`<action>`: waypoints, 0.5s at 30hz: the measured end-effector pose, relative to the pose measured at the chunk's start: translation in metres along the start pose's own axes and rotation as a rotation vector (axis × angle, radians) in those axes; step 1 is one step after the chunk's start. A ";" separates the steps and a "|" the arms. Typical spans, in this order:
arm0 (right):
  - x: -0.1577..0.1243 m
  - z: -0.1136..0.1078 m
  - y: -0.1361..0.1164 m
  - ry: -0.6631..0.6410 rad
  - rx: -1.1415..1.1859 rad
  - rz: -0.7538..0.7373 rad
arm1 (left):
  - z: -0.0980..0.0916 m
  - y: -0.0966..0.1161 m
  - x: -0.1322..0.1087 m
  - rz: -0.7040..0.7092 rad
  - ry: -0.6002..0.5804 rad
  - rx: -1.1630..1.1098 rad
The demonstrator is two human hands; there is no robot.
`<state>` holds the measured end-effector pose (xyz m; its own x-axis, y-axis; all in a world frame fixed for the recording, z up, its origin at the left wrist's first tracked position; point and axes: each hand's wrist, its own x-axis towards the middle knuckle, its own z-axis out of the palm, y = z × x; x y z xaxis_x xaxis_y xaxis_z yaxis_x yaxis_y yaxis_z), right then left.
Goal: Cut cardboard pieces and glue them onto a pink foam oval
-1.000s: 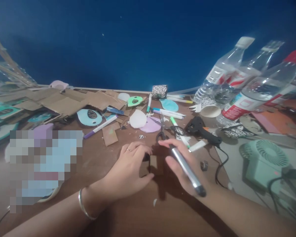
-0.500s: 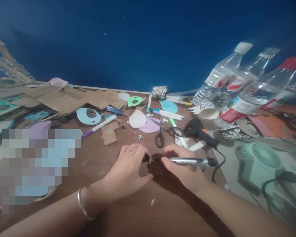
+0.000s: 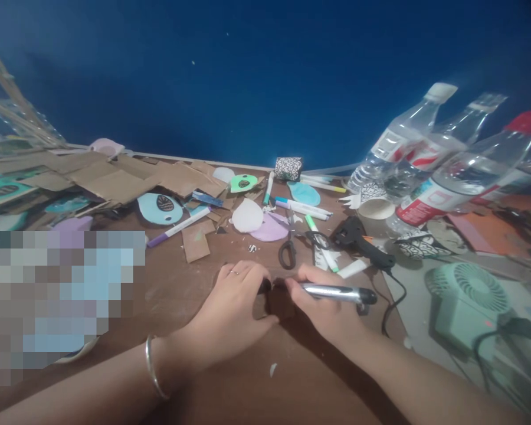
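My right hand (image 3: 325, 301) is closed around a silver marker pen (image 3: 331, 291) with a black end pointing right. The pen's other, dark end points left toward my left hand (image 3: 236, 298). That hand is curled, with a small black piece (image 3: 264, 287) at its index fingertip, possibly a pen cap; its thumb reaches below. Between the hands is a dark brown patch, shadow or a small bit of cardboard; I cannot tell which. Beyond the hands lie scissors (image 3: 287, 254), a purple cutout (image 3: 269, 227) and a white cutout (image 3: 246, 216).
A black glue gun (image 3: 363, 242) with a cord lies to the right. Beside it are plastic bottles (image 3: 433, 195) and a green fan (image 3: 469, 301). Cardboard pieces (image 3: 119, 177) are heaped back left, near a blue fish-like cutout (image 3: 161, 209) and several markers (image 3: 179, 227). Part of the left is pixelated.
Both hands stay in nearly the same place. The pen's dark left end and the black piece at my left fingertips are slightly closer together. The whole view has shifted slightly.
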<state>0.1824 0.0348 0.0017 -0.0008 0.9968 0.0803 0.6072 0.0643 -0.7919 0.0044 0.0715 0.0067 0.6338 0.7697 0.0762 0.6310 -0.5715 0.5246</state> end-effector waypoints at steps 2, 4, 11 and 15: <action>0.000 0.000 -0.001 0.002 -0.023 -0.009 | 0.000 0.000 0.000 0.010 0.005 0.001; -0.001 0.000 -0.001 -0.001 -0.038 -0.014 | 0.000 0.000 0.001 0.015 0.000 0.003; 0.000 -0.001 0.000 -0.003 -0.081 -0.058 | 0.000 0.000 0.001 0.015 -0.004 0.007; 0.001 -0.001 0.000 -0.005 -0.092 -0.070 | 0.000 0.001 0.000 0.023 -0.002 0.005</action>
<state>0.1830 0.0357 0.0026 -0.0497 0.9902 0.1302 0.6760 0.1293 -0.7254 0.0052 0.0711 0.0074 0.6491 0.7559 0.0861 0.6187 -0.5903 0.5183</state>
